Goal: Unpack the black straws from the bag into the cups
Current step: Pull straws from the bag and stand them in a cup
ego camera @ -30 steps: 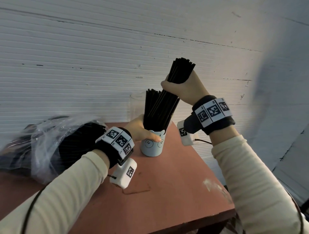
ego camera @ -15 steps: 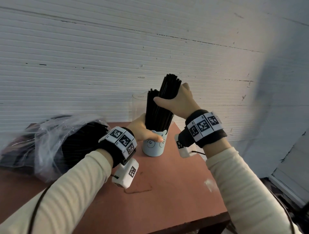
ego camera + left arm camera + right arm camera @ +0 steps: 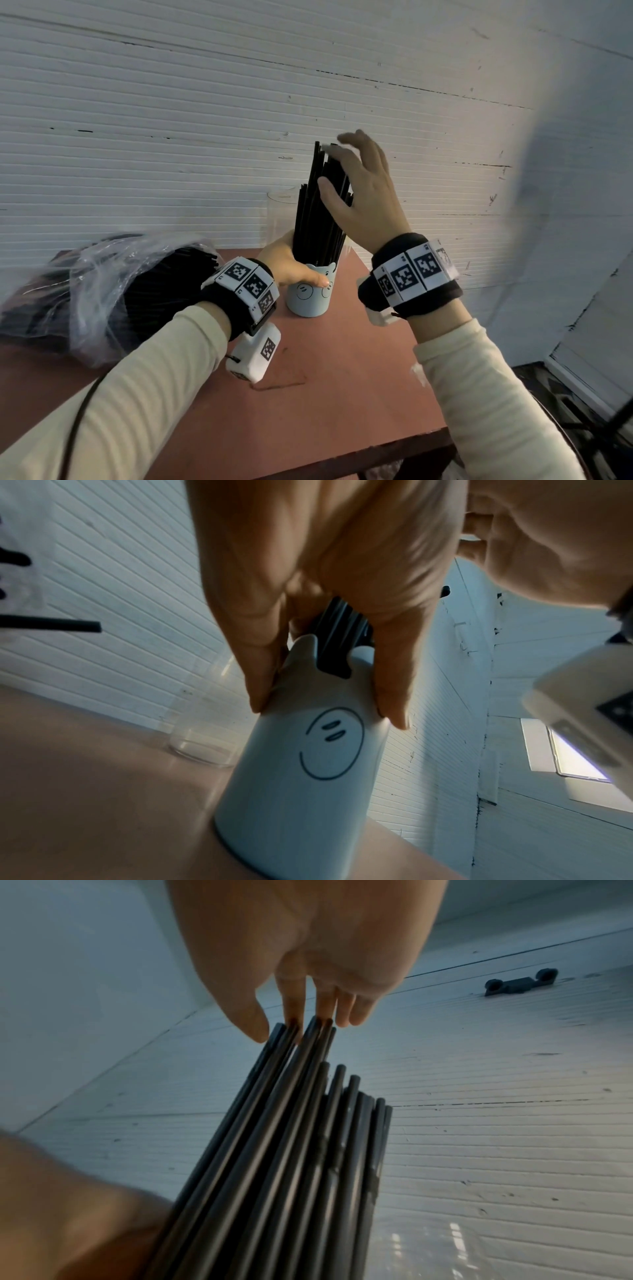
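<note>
A pale blue cup [image 3: 308, 296] [image 3: 308, 764] with a drawn face stands on the red-brown table [image 3: 342, 377], packed with upright black straws [image 3: 317, 219] [image 3: 291, 1137]. My left hand [image 3: 287, 263] [image 3: 325, 615] grips the cup near its rim. My right hand [image 3: 363, 192] [image 3: 301, 961] is spread above and beside the straw tops, straight fingertips touching the tallest ends. A clear plastic bag [image 3: 102, 291] with more black straws lies at the table's left. An empty clear cup [image 3: 279, 216] [image 3: 202, 723] stands behind the blue one.
A white ribbed wall [image 3: 205, 120] rises directly behind the table. The table's front edge [image 3: 342, 459] and right edge drop off to the floor. A dark bracket [image 3: 520, 984] sits on the wall in the right wrist view.
My right hand lowered its bundle of straws into the blue cup, then let go and spread its fingers over the tops. The left hand kept its hold on the cup.
</note>
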A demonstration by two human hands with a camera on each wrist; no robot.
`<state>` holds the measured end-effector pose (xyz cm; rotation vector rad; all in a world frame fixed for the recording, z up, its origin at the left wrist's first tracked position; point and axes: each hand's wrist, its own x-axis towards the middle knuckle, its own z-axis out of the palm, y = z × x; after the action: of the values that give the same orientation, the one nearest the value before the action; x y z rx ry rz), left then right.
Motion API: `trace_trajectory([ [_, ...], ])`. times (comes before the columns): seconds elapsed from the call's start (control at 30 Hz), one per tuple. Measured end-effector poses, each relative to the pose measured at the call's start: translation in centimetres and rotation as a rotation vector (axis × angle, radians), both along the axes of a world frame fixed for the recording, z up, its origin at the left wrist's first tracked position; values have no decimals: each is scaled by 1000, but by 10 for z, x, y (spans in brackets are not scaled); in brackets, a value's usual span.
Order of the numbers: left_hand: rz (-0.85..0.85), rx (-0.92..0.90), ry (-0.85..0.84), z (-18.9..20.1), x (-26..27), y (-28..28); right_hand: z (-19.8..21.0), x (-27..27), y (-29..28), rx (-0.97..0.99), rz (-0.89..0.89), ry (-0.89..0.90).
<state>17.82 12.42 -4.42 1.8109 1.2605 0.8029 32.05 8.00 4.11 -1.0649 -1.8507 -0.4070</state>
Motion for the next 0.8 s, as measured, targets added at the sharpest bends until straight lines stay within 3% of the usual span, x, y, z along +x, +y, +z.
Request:
trace_trajectory([
  [0.2, 15, -18, -2, 1, -2, -3, -22, 0, 0, -130, 9, -103],
  [0.3, 28, -44, -21, 0, -2, -7, -27, 3, -3, -168, 43, -53],
  [0.47, 14, -65, -6, 5, -2, -11, -16, -3, -8, -7, 70, 83],
  [0.63, 5, -145, 0, 9, -13, -10, -10, 1, -1, -229, 51, -22],
  [0.8, 14, -122, 41, 10, -30, -6, -10, 4, -2, -278, 116, 52],
])
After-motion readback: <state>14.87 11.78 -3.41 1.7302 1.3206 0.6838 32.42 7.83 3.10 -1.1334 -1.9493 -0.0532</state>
